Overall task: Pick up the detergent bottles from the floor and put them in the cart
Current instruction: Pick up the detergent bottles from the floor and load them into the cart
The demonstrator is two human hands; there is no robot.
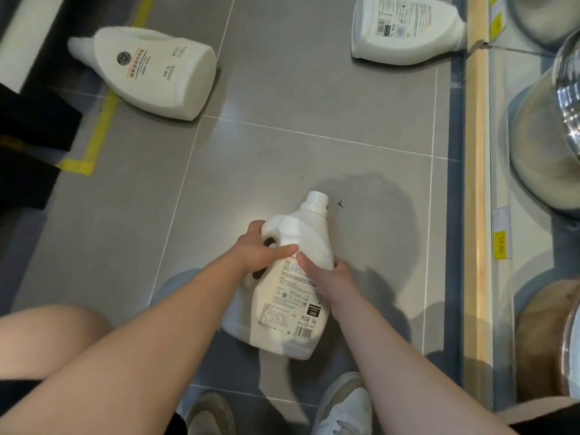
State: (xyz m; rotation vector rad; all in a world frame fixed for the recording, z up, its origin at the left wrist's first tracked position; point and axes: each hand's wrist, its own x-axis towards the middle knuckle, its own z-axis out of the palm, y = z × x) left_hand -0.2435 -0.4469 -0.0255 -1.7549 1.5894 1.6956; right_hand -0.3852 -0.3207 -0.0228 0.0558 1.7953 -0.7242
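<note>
A white detergent bottle (292, 296) lies on the grey tiled floor in front of me, cap pointing away, its printed back label up. My left hand (260, 249) grips its handle, fingers curled round it and thumb across the top. My right hand (326, 271) holds the bottle's right side, thumb on the label. A second white bottle (150, 73) lies on its side at the far left. A third bottle (405, 26) lies at the far right, against the shelf edge. No cart is in view.
A low shelf with a wooden edge (477, 183) and yellow price tags runs along the right, holding metal pots (552, 146). Yellow floor tape (94, 146) and a dark fixture (31, 136) lie at the left. My shoes (342, 409) are at the bottom.
</note>
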